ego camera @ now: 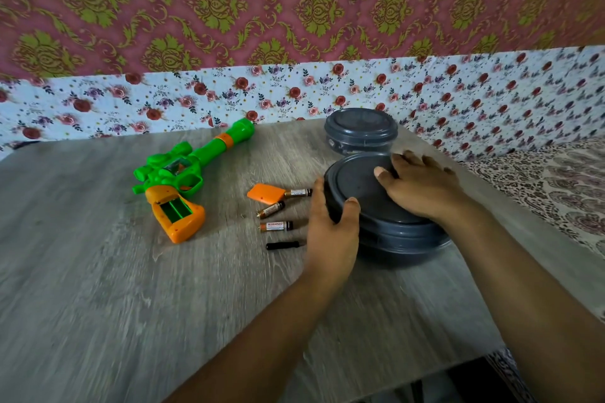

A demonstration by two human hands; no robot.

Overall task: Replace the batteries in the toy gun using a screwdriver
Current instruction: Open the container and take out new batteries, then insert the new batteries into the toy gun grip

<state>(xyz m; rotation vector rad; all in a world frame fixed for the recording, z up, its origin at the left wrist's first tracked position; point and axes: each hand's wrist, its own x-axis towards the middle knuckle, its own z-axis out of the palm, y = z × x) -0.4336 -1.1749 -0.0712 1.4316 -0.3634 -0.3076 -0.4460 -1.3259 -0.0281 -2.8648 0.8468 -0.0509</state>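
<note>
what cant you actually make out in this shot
All in the head view:
- Near grey container: contents hidden under its lid, the left grip and the right grip.
- Far grey container: contents hidden by its lid.
- Black screwdriver: tip end hidden behind the left grip.
- Batteries: label print too small and blurred to read reliably.

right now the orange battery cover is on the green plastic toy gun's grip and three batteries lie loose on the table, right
No: in the head view the orange battery cover lies off the green plastic toy gun, on the grey wood-grain table beside the three batteries.
</note>
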